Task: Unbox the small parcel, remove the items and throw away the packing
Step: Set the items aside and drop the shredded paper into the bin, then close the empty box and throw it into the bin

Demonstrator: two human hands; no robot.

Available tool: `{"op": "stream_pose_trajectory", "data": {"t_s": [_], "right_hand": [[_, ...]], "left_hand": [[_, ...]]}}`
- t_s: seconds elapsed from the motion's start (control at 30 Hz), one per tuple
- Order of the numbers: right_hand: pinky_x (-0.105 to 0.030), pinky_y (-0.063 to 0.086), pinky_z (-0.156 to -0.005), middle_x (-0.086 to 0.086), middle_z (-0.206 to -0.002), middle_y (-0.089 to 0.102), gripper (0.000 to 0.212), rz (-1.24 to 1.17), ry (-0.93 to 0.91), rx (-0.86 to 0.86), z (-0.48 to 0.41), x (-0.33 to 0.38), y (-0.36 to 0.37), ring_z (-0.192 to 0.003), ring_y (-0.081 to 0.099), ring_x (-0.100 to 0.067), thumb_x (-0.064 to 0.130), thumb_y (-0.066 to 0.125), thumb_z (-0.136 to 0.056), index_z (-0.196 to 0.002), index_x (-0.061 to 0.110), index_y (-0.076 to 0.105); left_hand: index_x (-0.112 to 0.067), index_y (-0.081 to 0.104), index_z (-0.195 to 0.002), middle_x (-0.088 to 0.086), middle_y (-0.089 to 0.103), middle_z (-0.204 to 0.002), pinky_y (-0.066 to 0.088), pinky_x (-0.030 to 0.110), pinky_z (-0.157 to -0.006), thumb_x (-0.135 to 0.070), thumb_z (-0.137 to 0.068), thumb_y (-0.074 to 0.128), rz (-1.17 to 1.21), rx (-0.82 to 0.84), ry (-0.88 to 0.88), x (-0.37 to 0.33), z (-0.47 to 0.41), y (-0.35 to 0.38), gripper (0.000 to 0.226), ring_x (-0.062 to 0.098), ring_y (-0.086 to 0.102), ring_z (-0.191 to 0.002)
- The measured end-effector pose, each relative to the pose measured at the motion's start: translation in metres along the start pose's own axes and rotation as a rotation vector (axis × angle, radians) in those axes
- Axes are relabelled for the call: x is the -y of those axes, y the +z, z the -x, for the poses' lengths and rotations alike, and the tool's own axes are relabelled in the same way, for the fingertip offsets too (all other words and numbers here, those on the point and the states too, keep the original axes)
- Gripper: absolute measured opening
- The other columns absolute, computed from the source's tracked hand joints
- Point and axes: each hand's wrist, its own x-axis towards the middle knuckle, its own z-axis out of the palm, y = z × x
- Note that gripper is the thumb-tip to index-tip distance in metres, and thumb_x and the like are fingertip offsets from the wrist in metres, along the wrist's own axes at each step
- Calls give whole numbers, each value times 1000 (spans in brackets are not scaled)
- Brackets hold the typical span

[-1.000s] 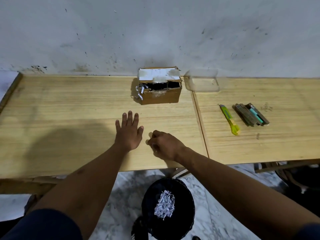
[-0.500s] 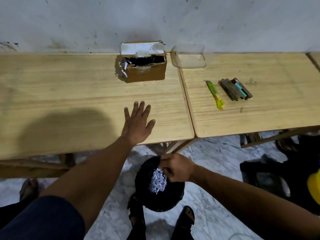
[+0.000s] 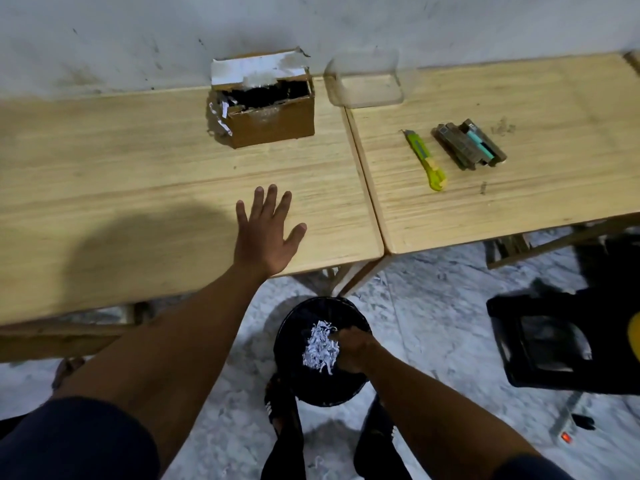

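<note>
Beneath twin wooden tables (image 3: 173, 188), reaching right hand (image 3: 349, 351) into black bin (image 3: 294, 341) over shredded paper (image 3: 320, 346), grip unclear; left hand (image 3: 265, 233) splayed flat. Better releasing low, avoiding scatter.

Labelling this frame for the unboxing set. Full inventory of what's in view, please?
brown cardboard box: 1, brown with white torn flap, open, back of left table by the wall
clear plastic container: 1, transparent, against the wall across the table seam
yellow-green utility knife: 1, right table
small dark rectangular packs: a cluster, brown-grey with one teal, right of the knife
light wooden tables: 2, side by side
round black bin: 1, on the floor below the table edge
white shredded paper: 1 heap, inside the bin
black stool: 1, floor at right
left hand: open, flat on the left table
right hand: inside the bin by the shreds; grip unclear
</note>
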Motion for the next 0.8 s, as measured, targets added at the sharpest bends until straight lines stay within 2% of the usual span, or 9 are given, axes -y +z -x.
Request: {"op": "stream_pose_trajectory", "data": {"t_s": [0.13,0.2,0.3,0.4,0.5,0.57,0.67,0.73,0.8], "right_hand": [[-42,45,-106,-13,-149,43,67,-26,4,-19,0,1,-6,-136,42,-33,26,60,-90,-152,25,32],[-40,50,-99,-12,-143,50,65,-63,3,-38,1,-1,-9,-128,51,-32,30,61,-87,-148,29,39],[-38,52,-92,-11,-128,61,53,-110,-7,-60,-10,-13,-8,-115,59,-31,38,60,-80,-132,30,56],[-44,50,-88,-14,-105,63,27,-167,-81,26,10,-5,-32,-108,61,-37,35,57,-79,-101,26,68],[-40,50,-93,-13,-117,67,28,-221,-139,69,49,17,-76,-113,61,-32,27,65,-87,-111,14,71],[-24,48,-88,-4,-121,67,27,-171,-207,166,75,29,-125,-106,62,-16,28,67,-88,-113,17,72],[-16,48,-64,4,-90,71,17,-208,-235,243,120,42,-204,-80,63,-4,19,65,-86,-99,20,76],[-18,49,-61,8,-78,71,16,-262,-225,152,137,44,-250,-73,64,-3,13,63,-83,-85,24,75],[-23,47,-60,4,-76,71,16,-341,-243,-58,143,44,-293,-71,64,-7,13,63,-79,-81,24,74]], "left_hand": [[-24,19,-155,5,9,-165,-3,58,-119,-62,-96,28,-2,-6,10,1,0,2,71,27,-1,-152],[-24,17,-155,5,8,-165,-3,57,-119,-63,-95,25,-15,1,7,1,0,2,72,27,-2,-152],[-26,13,-156,3,3,-165,-6,55,-119,-63,-96,25,-21,30,-4,0,3,1,72,24,-6,-152],[-28,6,-156,-1,-7,-164,-11,53,-119,-64,-97,21,-1,90,-16,-2,3,-5,71,21,-15,-150],[-30,4,-156,-5,-10,-164,-10,49,-119,-62,-97,22,15,193,-7,-1,5,-11,69,18,-16,-150],[-32,18,-154,-8,4,-165,-1,43,-121,-57,-98,31,89,195,-24,8,1,-23,64,14,-4,-151],[-31,55,-135,-8,52,-145,30,26,-111,-44,-94,54,386,102,-137,16,-9,-58,42,8,42,-136],[-27,70,-113,-6,72,-115,44,20,-88,-31,-92,63,658,30,-322,21,-20,-88,23,8,64,-105],[-24,75,-96,-6,75,-93,47,24,-77,-25,-89,63,867,-61,-531,32,-39,-108,14,12,67,-88]]}}
